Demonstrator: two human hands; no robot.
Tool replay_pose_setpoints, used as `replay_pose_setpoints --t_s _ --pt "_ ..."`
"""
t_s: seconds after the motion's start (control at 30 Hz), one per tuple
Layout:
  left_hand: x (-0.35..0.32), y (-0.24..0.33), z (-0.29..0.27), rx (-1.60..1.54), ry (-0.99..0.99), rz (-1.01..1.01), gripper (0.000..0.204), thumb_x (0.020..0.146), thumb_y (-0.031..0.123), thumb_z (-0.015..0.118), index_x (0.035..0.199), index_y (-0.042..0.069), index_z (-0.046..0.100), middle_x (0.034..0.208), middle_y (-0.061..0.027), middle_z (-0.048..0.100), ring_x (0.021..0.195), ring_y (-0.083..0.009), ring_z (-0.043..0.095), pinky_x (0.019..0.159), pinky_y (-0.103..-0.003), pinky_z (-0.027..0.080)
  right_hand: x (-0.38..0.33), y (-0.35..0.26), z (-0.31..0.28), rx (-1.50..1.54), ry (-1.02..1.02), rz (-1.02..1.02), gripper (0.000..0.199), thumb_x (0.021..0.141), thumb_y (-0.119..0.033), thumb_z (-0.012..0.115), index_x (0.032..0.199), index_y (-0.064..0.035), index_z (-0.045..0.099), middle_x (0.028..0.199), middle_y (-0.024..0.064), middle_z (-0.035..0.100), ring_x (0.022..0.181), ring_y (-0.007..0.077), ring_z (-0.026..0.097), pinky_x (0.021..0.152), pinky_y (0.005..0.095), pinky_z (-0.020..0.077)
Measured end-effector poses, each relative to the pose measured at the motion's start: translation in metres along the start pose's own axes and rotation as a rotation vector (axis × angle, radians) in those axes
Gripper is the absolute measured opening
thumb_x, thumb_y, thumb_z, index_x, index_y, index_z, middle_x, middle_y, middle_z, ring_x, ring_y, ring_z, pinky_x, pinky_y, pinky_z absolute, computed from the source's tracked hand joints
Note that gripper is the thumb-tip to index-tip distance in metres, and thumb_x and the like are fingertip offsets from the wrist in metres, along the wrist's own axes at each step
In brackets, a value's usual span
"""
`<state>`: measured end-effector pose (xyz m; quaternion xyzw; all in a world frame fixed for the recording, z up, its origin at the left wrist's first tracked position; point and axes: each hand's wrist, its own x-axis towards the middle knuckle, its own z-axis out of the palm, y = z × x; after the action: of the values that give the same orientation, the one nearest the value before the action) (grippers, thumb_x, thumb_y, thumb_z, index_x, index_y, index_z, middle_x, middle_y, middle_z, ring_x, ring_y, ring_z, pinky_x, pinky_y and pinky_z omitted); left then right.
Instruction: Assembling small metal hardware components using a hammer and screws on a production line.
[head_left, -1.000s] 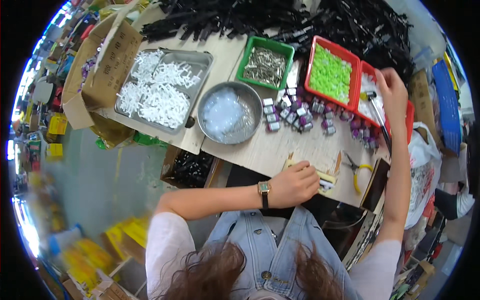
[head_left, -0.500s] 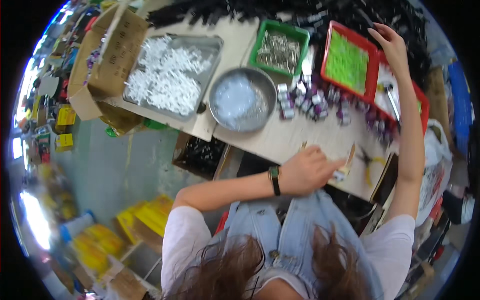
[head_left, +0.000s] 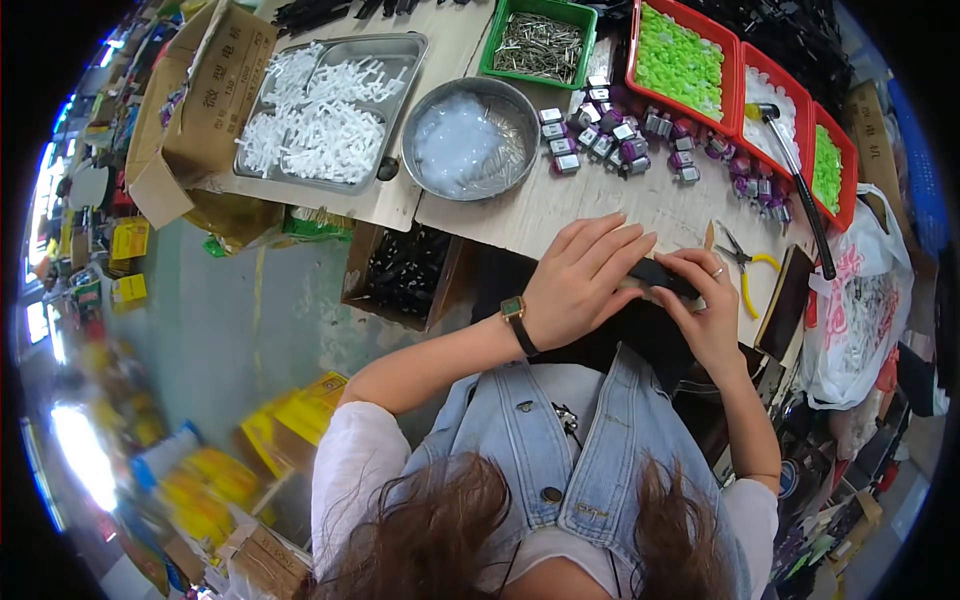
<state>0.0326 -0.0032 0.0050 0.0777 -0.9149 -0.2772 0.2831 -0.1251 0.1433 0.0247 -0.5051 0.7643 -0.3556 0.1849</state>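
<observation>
A dark black piece [head_left: 664,278], its shape partly hidden by fingers, is held over the near table edge. My right hand [head_left: 708,312] grips it between thumb and bent fingers; a ring shows on one finger. Beside its left end is my left hand [head_left: 588,268], fingers stretched out flat and thumb apart, the thumb close to the piece. Whether that thumb presses on it I cannot tell. Yellow-handled pliers [head_left: 744,262] lie just right of my right hand. Beyond my hands sit several small silver-and-purple motors [head_left: 625,145] in a loose group.
Across the table stand a metal tray of white parts [head_left: 408,75], a steel bowl [head_left: 412,150], a green basket of metal pins [head_left: 487,62] and red trays [head_left: 737,95]. A black-handled tool [head_left: 808,205] leans over the trays. A white plastic bag [head_left: 850,330] hangs at the right edge.
My right hand has come back from the black pile at the far right to my left hand, now with a black piece. My left hand has risen and its fingers have straightened.
</observation>
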Motion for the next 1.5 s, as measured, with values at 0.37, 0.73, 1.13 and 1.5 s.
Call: replay_pose_setpoints --t_s 0.37,0.73,1.13,1.5 --pt "-0.016 -0.01 0.042 0.277 0.057 0.219 0.044 0.082 0.009 0.058 0.126 0.004 0.058 0.127 -0.0114 0.057 0.117 -0.0242 0.056 0.1 -0.037 0.044 0.051 0.08 -0.117 -0.962 0.441 0.238 0.049 0.084 -0.019 0.065 0.126 -0.005 0.045 0.114 0.0214 0.06 0.103 0.0384 0.057 0.083 0.0457 0.0444" --pt "-0.015 -0.018 0.054 0.249 0.222 0.266 0.038 0.079 0.007 0.063 0.117 0.006 0.065 0.118 -0.0087 0.064 0.108 -0.0228 0.061 0.096 -0.038 0.048 -0.07 -0.012 -0.087 0.285 0.308 0.432 0.012 0.098 -0.014 0.049 0.106 -0.0042 0.051 0.068 -0.0018 0.044 0.058 0.0054 0.044 0.052 0.023 0.0342" --pt "-0.018 -0.018 0.058 0.266 0.231 0.279 0.04 0.079 0.008 0.061 0.119 0.007 0.064 0.123 -0.0094 0.062 0.11 -0.0239 0.061 0.096 -0.038 0.049 -0.117 -0.023 -0.044 -0.404 -0.008 0.382 0.024 0.097 -0.021 0.054 0.099 0.003 0.051 0.068 0.0252 0.058 0.064 0.0454 0.057 0.054 0.0484 0.0427" --pt "-0.033 -0.013 0.055 0.369 0.405 0.033 0.068 0.066 0.028 0.077 0.128 0.012 0.056 0.093 0.0025 0.058 0.097 -0.0139 0.051 0.089 -0.037 0.029 -0.085 -0.034 -0.026 -0.399 -0.132 0.33 0.02 0.096 -0.018 0.055 0.093 0.0013 0.051 0.065 0.0253 0.056 0.065 0.0445 0.058 0.053 0.0456 0.042"
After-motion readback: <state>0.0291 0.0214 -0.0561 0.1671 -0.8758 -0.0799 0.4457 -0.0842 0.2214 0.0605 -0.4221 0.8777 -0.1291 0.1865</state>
